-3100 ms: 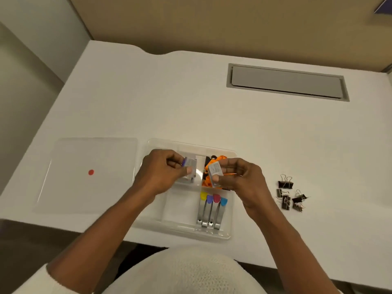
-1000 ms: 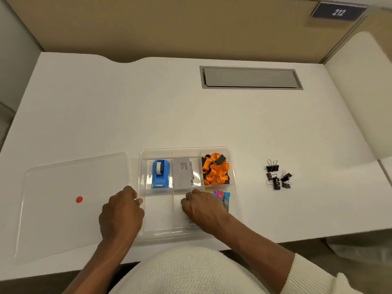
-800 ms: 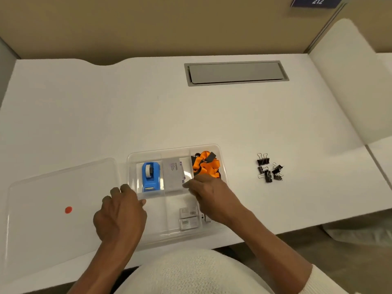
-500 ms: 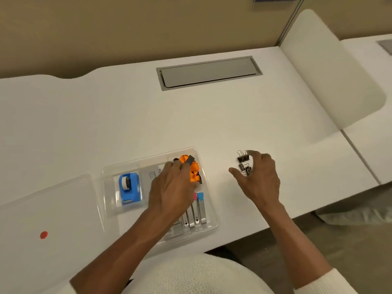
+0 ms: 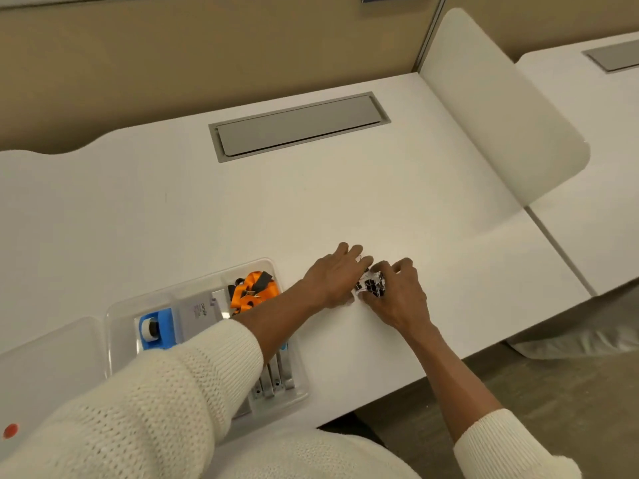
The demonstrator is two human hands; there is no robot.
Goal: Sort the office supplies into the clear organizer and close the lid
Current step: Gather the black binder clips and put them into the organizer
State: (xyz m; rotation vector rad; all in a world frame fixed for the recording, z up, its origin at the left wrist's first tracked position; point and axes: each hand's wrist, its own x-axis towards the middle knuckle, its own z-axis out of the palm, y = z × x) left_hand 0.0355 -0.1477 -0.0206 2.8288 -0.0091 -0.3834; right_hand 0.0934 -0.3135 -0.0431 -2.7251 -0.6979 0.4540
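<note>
Where the two hands meet on the white tabletop [image 5: 311, 209], a small heap of black binder clips [image 5: 371, 285] lies between them, to the right of the clear organizer [image 5: 114, 319] and apart from it. The left hand [image 5: 333, 278] is cupped against the heap from the left, fingers curled over and touching the clips; the right hand [image 5: 397, 293] closes in from the right, its fingertips bent down onto the same clips, so both hands are gathering the pile between them. Whether any clip is lifted off the surface cannot be told.

The left arm, in a cream knitted sleeve [image 5: 166, 385], reaches across the organizer and covers much of its near half. The right forearm is bare up to a pushed-back cuff.

In the organizer's far row sit a blue tape dispenser [image 5: 155, 328] on the left, a grey-white packet [image 5: 202, 311] in the middle and orange clips [image 5: 254, 293] on the right. Metal strips [image 5: 275, 375] show in the near right compartment. The clear lid [image 5: 41, 368], with a red dot [image 5: 10, 431], lies flat just left of the organizer.

A grey cable hatch [image 5: 299, 124] is set into the tabletop farther back. A tan partition [image 5: 207, 53] stands behind, and a white rounded divider [image 5: 498, 108] separates a neighbouring desk on the right.
</note>
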